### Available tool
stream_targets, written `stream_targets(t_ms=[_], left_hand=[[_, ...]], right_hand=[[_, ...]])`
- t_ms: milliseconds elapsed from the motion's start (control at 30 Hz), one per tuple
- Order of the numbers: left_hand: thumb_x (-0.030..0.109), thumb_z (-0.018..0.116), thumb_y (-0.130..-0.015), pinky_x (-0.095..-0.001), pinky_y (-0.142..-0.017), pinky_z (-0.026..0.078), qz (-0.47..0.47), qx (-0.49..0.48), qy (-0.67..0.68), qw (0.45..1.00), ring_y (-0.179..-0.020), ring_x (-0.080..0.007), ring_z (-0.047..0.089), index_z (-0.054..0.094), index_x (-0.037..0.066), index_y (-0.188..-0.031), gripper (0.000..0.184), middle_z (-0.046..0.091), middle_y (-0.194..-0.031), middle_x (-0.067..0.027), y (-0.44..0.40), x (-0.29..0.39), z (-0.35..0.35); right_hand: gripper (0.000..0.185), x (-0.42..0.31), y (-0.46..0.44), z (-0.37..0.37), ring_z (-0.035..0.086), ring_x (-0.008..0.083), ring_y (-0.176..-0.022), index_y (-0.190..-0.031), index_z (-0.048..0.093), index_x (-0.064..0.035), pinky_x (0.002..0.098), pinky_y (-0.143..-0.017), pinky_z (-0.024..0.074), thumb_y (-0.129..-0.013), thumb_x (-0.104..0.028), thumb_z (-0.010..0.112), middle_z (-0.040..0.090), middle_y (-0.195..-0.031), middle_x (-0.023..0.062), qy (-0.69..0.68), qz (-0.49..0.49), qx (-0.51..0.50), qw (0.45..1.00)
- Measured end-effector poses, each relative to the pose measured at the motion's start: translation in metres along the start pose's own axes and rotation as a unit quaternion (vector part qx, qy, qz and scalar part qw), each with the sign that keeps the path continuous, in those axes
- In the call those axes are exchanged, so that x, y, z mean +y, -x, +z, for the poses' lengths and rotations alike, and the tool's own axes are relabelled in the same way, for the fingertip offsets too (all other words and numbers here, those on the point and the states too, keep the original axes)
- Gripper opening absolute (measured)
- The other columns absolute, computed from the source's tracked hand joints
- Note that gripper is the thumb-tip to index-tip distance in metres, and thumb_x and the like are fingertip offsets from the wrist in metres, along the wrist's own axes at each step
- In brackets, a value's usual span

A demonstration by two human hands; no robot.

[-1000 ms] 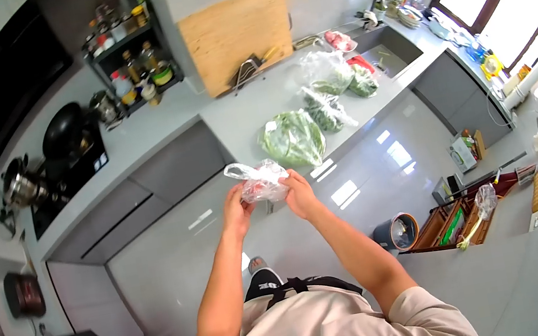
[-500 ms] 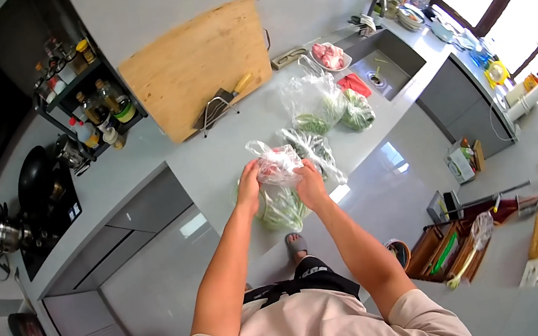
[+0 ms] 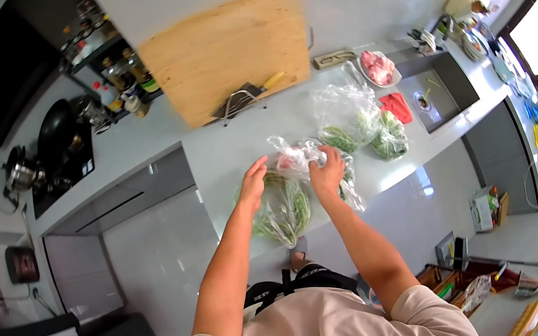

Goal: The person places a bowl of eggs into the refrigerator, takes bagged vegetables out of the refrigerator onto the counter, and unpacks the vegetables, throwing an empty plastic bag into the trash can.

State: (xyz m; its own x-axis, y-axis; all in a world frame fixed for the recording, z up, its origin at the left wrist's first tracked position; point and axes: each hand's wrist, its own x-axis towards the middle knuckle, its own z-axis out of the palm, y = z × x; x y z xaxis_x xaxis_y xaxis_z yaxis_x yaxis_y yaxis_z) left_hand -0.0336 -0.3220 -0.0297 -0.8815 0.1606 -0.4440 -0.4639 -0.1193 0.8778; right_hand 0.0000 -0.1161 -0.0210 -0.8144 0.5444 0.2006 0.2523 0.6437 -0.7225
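A clear plastic bag with something pinkish-red inside is between my hands, over the counter. My right hand has its fingers closed on the bag's right side. My left hand is at the left of the bag, fingers apart, with a small gap to it. Just below lies a large clear bag of green vegetables at the counter's front edge. A further bag of greens, partly hidden by my right hand, sits to the right. Beyond it are a clear bag with greens and another bag of greens.
A wooden board leans on the wall behind a knife rack. A white dish of raw meat and a red item are near the sink. The stove and wok stand left.
The pinkish bag has moved from over the floor to over the counter. My left hand has let go of it and opened. The view has shifted toward the counter.
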Motion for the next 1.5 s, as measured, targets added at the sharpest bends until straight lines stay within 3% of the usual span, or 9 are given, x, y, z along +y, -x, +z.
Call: stream_targets(t_ms=[100,400,500,533,633,733,833,967,1500], left_hand=[[0.023,0.048,-0.108,-0.0363,-0.117,0.03,0.044,0.04,0.038,0.998,-0.144,-0.0161,0.04,0.058,0.015,-0.147,0.041,0.051,-0.154,-0.0037,0.033,0.008,-0.034],[0.023,0.049,-0.107,-0.031,-0.118,0.029,0.129,0.273,0.127,0.945,-0.145,-0.0165,0.041,0.059,0.017,-0.146,0.041,0.053,-0.154,-0.004,0.262,-0.019,-0.225],[0.026,0.05,-0.107,-0.0284,-0.11,0.035,0.147,0.373,0.142,0.905,-0.126,-0.0125,0.05,0.059,0.02,-0.147,0.041,0.06,-0.139,0.0008,0.369,-0.056,-0.297],[0.027,0.049,-0.107,-0.0253,-0.095,0.039,0.146,0.408,0.143,0.89,-0.098,-0.0086,0.046,0.059,0.02,-0.147,0.041,0.059,-0.111,0.0069,0.411,-0.062,-0.313],[0.028,0.048,-0.108,-0.0358,-0.115,0.034,0.181,0.471,0.174,0.846,-0.143,-0.0142,0.04,0.058,0.019,-0.147,0.041,0.052,-0.153,0.0018,0.53,-0.094,-0.365],[0.028,0.048,-0.108,-0.0354,-0.112,0.035,0.164,0.541,0.171,0.807,-0.143,-0.0135,0.04,0.059,0.02,-0.147,0.041,0.052,-0.153,0.0019,0.634,-0.123,-0.413],[0.026,0.05,-0.106,-0.0242,-0.087,0.039,0.203,0.612,0.174,0.744,-0.089,-0.0078,0.039,0.06,0.017,-0.146,0.041,0.052,-0.1,0.0072,0.719,-0.15,-0.447],[0.029,0.051,-0.107,-0.0312,-0.106,0.035,0.226,0.655,0.186,0.697,-0.14,-0.0111,0.042,0.059,0.021,-0.146,0.041,0.053,-0.152,0.0039,0.809,-0.179,-0.493],[0.034,0.047,-0.109,-0.0401,-0.118,0.03,0.261,0.747,0.165,0.589,-0.149,-0.0222,0.035,0.047,0.019,-0.155,0.048,0.042,-0.161,-0.0041,1.011,-0.175,-0.701]], right_hand=[[0.044,-0.049,0.008,-0.004,0.052,0.0362,-0.123,-0.119,0.065,-0.0162,0.0487,-0.107,0.0394,-0.075,-0.01,0.069,0.06,-0.133,0.0074,-0.011,-0.076,0.064,0.995],[0.043,-0.196,0.207,0.061,0.053,0.0334,-0.119,-0.119,0.064,-0.0134,0.0461,-0.106,0.0395,-0.077,-0.004,0.067,0.064,-0.123,0.0084,-0.201,-0.254,-0.176,0.929],[0.041,-0.237,0.326,0.075,0.053,0.0319,-0.12,-0.12,0.063,-0.0109,0.0437,-0.107,0.0397,-0.081,-0.003,0.065,0.064,-0.124,0.0073,-0.227,-0.31,-0.273,0.882],[0.039,-0.253,0.37,0.072,0.052,0.031,-0.122,-0.12,0.063,-0.0089,0.0427,-0.108,0.0402,-0.082,-0.003,0.064,0.064,-0.126,0.0071,-0.217,-0.307,-0.312,0.873],[0.039,-0.291,0.494,0.076,0.052,0.0305,-0.124,-0.121,0.063,-0.0087,0.0419,-0.109,0.0406,-0.082,-0.003,0.064,0.063,-0.128,0.0071,-0.239,-0.331,-0.422,0.809],[0.038,-0.322,0.61,0.073,0.052,0.0305,-0.125,-0.12,0.065,-0.0091,0.0414,-0.109,0.0422,-0.082,-0.003,0.063,0.064,-0.129,0.0081,-0.258,-0.377,-0.476,0.752],[0.037,-0.347,0.704,0.069,0.055,0.0312,-0.122,-0.117,0.067,-0.0092,0.0414,-0.107,0.0437,-0.08,-0.004,0.064,0.065,-0.128,0.0091,-0.294,-0.415,-0.516,0.689],[0.038,-0.384,0.807,0.065,0.057,0.0318,-0.12,-0.117,0.068,-0.0093,0.0409,-0.107,0.0444,-0.08,-0.004,0.063,0.065,-0.128,0.0095,-0.308,-0.452,-0.566,0.617],[0.042,-0.575,1.097,0.106,0.056,0.0312,-0.125,-0.127,0.066,-0.0061,0.0402,-0.11,0.0444,-0.085,-0.005,0.062,0.063,-0.136,0.0108,-0.354,-0.491,-0.663,0.44]])
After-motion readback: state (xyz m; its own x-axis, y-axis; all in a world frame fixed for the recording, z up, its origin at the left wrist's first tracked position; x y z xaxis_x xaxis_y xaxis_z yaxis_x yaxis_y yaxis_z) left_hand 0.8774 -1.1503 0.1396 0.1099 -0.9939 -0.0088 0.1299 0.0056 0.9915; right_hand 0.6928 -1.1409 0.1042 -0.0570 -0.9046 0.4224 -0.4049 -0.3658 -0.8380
